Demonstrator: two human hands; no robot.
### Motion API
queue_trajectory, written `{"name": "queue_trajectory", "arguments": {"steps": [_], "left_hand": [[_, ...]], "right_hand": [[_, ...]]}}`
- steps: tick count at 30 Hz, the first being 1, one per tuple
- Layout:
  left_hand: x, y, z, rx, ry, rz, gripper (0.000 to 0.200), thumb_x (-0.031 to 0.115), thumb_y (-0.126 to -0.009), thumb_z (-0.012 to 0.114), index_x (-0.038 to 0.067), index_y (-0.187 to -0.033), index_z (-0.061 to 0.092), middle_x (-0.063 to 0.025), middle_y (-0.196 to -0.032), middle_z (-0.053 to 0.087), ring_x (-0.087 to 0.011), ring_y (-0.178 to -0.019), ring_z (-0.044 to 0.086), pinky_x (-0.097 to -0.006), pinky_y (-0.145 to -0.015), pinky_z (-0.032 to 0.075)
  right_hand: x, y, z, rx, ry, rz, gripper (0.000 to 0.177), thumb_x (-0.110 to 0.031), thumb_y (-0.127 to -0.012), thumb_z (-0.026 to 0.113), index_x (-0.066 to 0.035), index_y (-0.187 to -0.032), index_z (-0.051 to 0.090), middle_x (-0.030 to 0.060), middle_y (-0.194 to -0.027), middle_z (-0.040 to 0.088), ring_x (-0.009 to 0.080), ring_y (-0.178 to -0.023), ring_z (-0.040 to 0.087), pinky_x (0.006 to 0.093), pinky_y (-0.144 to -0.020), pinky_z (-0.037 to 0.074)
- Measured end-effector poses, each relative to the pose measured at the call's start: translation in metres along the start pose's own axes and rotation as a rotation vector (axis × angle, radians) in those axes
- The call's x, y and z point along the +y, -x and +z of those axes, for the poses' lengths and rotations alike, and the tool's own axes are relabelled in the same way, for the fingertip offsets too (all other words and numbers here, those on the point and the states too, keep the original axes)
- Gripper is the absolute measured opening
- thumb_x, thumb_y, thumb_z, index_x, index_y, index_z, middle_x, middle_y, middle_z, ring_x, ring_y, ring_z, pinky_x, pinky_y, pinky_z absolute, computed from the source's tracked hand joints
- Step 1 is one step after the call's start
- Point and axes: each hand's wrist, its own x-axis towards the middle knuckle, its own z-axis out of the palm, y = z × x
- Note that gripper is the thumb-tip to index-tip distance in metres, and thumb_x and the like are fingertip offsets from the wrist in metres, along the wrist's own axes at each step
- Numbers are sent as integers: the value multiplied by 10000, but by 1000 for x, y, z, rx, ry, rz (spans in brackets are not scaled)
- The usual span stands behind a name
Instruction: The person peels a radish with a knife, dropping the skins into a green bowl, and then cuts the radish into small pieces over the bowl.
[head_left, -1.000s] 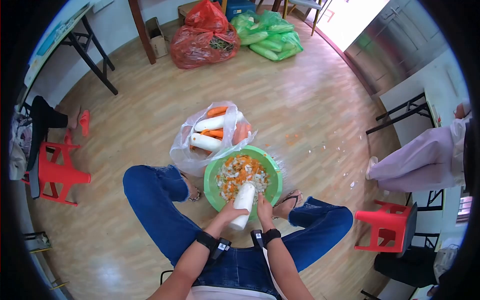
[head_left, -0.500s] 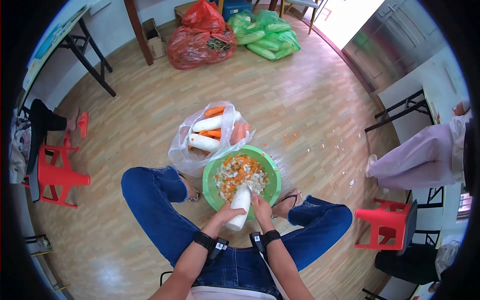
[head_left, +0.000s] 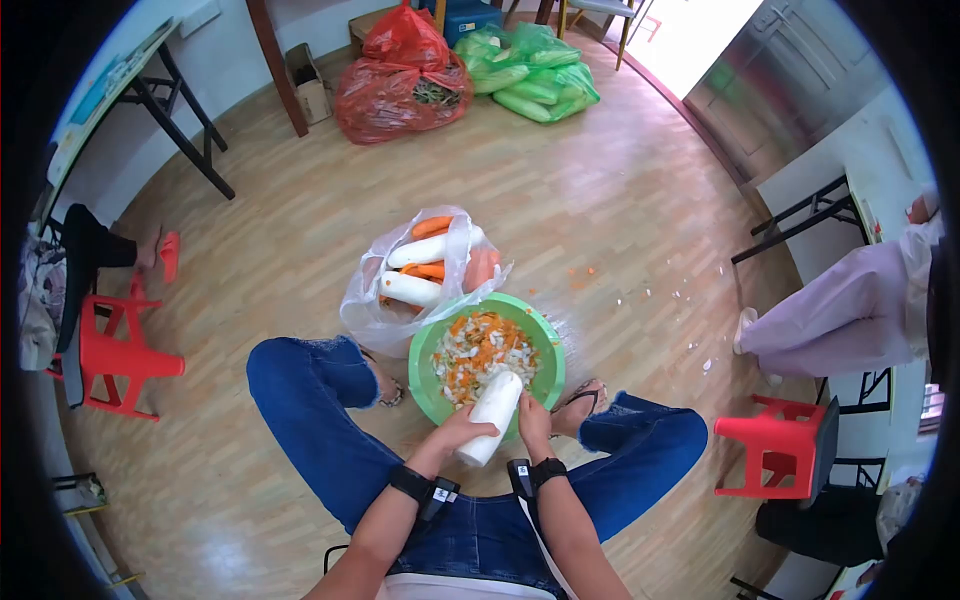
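A peeled white radish [head_left: 495, 402] slants over the near rim of a green basin [head_left: 424, 385], its far end above the contents. My left hand [head_left: 460, 431] is wrapped round its lower part. Close along the radish's right side, my right hand [head_left: 534, 417] is closed; whatever it holds is hidden behind the radish and fingers. Orange and white peelings or pieces [head_left: 487, 343] lie inside the basin. Against its far left side stands an open clear plastic bag [head_left: 372, 308] with white radishes [head_left: 411, 290] and carrots [head_left: 432, 227].
Orange and white scraps [head_left: 590, 271] dot the floor right of the bag. Red stools [head_left: 768, 443] stand at both sides. A person in pale trousers [head_left: 830, 310] is at right; another person's foot in a red slipper [head_left: 170, 256] is at left. Red [head_left: 400, 100] and green bags [head_left: 545, 75] sit at the back.
The radish has turned slightly, its far end swinging right. My right hand has moved a little right and down, and the shiny object glimpsed near it earlier is out of sight.
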Motion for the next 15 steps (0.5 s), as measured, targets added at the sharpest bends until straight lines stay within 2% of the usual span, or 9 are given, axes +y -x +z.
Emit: {"name": "queue_trajectory", "arguments": {"steps": [1,3,4,6,7,9,13,15], "left_hand": [[0,-1,-1,2,6,0,610,198,-616,700,-24,-1128,453,-116,-961,583,-198,-776,594,-295,-665,474],[-1,-8,-1,14,79,-86,632,193,-598,708,-28,-1129,446,-110,-967,582,-194,-816,585,-300,-691,472],[-9,-14,-2,10,83,-85,632,193,-598,708,-28,-1129,446,-110,-967,582,-194,-816,585,-300,-691,472],[-26,-23,-7,109,-17,107,694,239,-528,738,-34,-1103,461,-137,-978,586,-209,-832,588,-299,-716,470],[-17,-17,-7,111,-15,107,694,239,-528,738,-34,-1103,461,-137,-978,586,-209,-832,588,-299,-716,470],[-1,-4,-6,140,-87,40,660,235,-518,742,-34,-1067,493,-134,-941,601,-212,-809,594,-312,-715,474],[-6,-5,-5,178,-133,76,607,240,-510,743,-26,-1012,530,-126,-893,613,-216,-786,600,-321,-703,479],[-12,-8,-9,143,-304,36,628,197,-542,735,-30,-1070,483,-127,-949,587,-205,-835,584,-311,-712,471]], "right_hand": [[-2,-1,1,-3,4,-3,536,-497,-868,342,-44,-741,598,213,-702,588,390,-691,575,470,-623,431],[-6,-4,-1,18,-238,43,534,-481,-872,346,-31,-722,591,215,-687,586,380,-707,579,462,-623,436],[-13,-3,-8,21,-234,42,534,-481,-872,346,-31,-722,591,215,-687,586,380,-707,579,462,-623,436],[-30,5,-21,-21,-74,-38,530,-495,-866,350,-43,-719,586,202,-666,588,372,-674,583,460,-599,440],[-36,11,-24,-22,-73,-39,530,-495,-866,350,-43,-719,586,202,-666,588,372,-674,583,460,-599,440],[-45,21,-26,-153,265,-286,494,-480,-864,379,-50,-708,565,194,-624,566,363,-636,578,444,-561,435],[-36,16,-18,-91,231,-189,487,-497,-855,387,-66,-724,574,186,-626,570,373,-615,571,458,-554,434],[-29,9,-22,-107,204,-175,498,-513,-845,391,-65,-726,574,186,-632,574,375,-626,571,461,-565,436]]}}
